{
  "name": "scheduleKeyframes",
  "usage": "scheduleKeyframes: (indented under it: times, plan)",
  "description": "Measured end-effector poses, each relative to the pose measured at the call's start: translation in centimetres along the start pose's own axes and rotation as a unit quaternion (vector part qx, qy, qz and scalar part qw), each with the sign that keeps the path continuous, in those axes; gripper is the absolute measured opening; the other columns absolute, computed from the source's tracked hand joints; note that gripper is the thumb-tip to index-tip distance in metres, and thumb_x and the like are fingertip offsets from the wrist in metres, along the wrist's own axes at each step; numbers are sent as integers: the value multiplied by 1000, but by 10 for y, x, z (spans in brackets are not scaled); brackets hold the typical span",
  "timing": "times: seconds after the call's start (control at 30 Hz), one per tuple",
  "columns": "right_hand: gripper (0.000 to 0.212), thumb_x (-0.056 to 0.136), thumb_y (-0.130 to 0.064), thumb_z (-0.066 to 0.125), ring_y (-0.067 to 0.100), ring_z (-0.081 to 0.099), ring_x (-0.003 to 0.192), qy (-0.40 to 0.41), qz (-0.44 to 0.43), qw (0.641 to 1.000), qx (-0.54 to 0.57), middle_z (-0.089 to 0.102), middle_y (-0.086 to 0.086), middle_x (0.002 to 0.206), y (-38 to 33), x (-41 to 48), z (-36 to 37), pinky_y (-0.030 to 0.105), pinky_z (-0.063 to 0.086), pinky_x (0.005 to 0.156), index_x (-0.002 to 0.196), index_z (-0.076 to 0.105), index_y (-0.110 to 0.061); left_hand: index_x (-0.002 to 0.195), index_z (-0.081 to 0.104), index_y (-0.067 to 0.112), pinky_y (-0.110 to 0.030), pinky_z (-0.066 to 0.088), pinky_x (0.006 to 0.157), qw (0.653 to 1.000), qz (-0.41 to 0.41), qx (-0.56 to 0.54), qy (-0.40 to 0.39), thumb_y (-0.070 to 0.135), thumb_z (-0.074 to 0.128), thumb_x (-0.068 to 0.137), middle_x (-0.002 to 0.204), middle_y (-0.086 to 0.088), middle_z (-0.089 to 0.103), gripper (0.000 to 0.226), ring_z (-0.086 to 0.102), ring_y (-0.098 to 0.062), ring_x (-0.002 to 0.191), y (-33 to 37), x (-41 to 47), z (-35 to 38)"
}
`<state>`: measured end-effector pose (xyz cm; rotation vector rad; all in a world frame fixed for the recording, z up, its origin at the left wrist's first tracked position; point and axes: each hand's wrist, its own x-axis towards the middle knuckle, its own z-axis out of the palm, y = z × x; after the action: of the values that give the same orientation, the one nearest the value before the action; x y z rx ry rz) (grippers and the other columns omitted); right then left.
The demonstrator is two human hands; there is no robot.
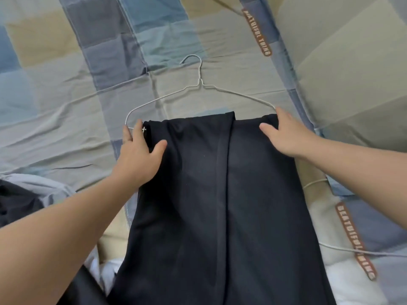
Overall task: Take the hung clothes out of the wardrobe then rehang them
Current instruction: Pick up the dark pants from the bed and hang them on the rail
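Dark fabric, navy going on black: the dark garment (209, 194) is folded over the bottom bar of a white wire hanger (199, 81), and both lie flat on the bed. The fold sits right along the bar, and one panel overlaps the other down the middle, leaving a long straight edge. The left hand (138, 157) lies on the garment's top left corner with straight fingers reaching over the hanger's left end and the thumb spread on the cloth, so it's pressing, not grasping. The right hand (284, 135) does the same at the top right corner, fingers together at the hanger's right bend, looking flat and relaxed. The hook points away from the person, with bare bedding around it and out to both sides. The garment runs off the bottom of the view. A second wire (343, 248) pokes out from under its right edge, some grey-blue cloth (44, 186) is bunched by the left forearm, and white fabric (356, 285) lies at lower right. Underneath is a creased patchwork quilt (66, 95) in blues, greys and tans with brown lettered strips (257, 31).
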<state>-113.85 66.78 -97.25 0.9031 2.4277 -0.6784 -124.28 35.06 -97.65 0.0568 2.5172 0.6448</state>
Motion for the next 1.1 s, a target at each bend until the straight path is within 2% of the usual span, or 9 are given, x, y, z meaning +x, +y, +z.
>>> scheduleKeyframes:
  times: [0.17, 0.3, 0.4, 0.47, 0.53, 0.63, 0.7, 0.77, 1.1]
  plan:
    - [59, 97, -47, 45, 32, 46, 122, 19, 8, 996, 87, 47, 11, 142, -11, 14, -5, 36, 35, 92, 145, 32, -16, 157, 6, 32, -38, 37, 102, 988, -92, -122, 7, 57, 51, 93, 150, -8, 41, 82, 44, -30, 134, 15, 34, -8]
    - [62, 95, -48, 49, 26, 39, 137, 25, 50, 972, 228, 41, 4, 150, -15, 16, -13, 35, 31, 106, 149, 35, -19, 157, 8, 31, -43, 37, 110, 970, -128, -203, 31, 58, 58, 88, 150, -8, 41, 89, 46, -31, 133, 20, 49, -23]
    - [42, 83, -53, 55, 28, 57, 116, 32, 109, 919, 377, 62, 3, 119, -19, 19, -24, 40, 42, 101, 108, 64, -20, 158, 6, 25, -43, 49, 101, 925, -185, -328, 47, 57, 66, 82, 129, -7, 55, 102, 61, -25, 114, 28, 55, -35]
    - [27, 83, -51, 56, 24, 62, 104, 41, 117, 889, 440, 64, 2, 105, -20, 19, -34, 43, 46, 100, 86, 60, -25, 155, 16, 16, -36, 56, 83, 909, -207, -359, 36, 48, 62, 92, 103, -4, 58, 84, 66, -16, 89, 31, 55, -41]
    - [22, 89, -48, 54, 20, 62, 100, 44, 114, 871, 475, 64, 3, 107, -20, 15, -45, 42, 47, 98, 92, 59, -26, 144, 38, 13, -31, 53, 69, 905, -216, -367, 12, 51, 62, 93, 110, -5, 61, 68, 66, -13, 88, 34, 52, -46]
    - [24, 94, -46, 51, 17, 59, 94, 50, 115, 852, 507, 60, 3, 104, -19, 0, -61, 33, 50, 83, 98, 58, -24, 131, 52, 14, -33, 51, 75, 907, -209, -366, -13, 58, 61, 90, 117, -3, 59, 61, 63, -17, 106, 37, 45, -57]
    - [24, 97, -43, 48, 16, 56, 87, 60, 113, 839, 528, 56, 2, 94, -17, -15, -72, 29, 48, 77, 91, 57, -22, 129, 54, 14, -38, 51, 87, 905, -204, -372, -19, 61, 60, 90, 118, -4, 60, 62, 60, -19, 111, 41, 38, -63]
    - [24, 99, -41, 45, 14, 58, 85, 74, 111, 827, 547, 57, 2, 91, -15, -34, -83, 29, 47, 85, 94, 57, -20, 129, 54, 13, -40, 49, 94, 909, -196, -368, -19, 64, 58, 89, 120, -4, 60, 64, 58, -19, 111, 46, 26, -71]
    - [51, 100, -42, 44, 24, 53, 123, 135, 131, 742, 644, 56, 14, 129, -35, -225, -149, 30, 40, 98, 138, 48, -8, 139, 45, 12, -32, 47, 74, 887, -171, -419, -92, 68, 54, 88, 110, -12, 63, 75, 63, -19, 107, 57, -79, -151]
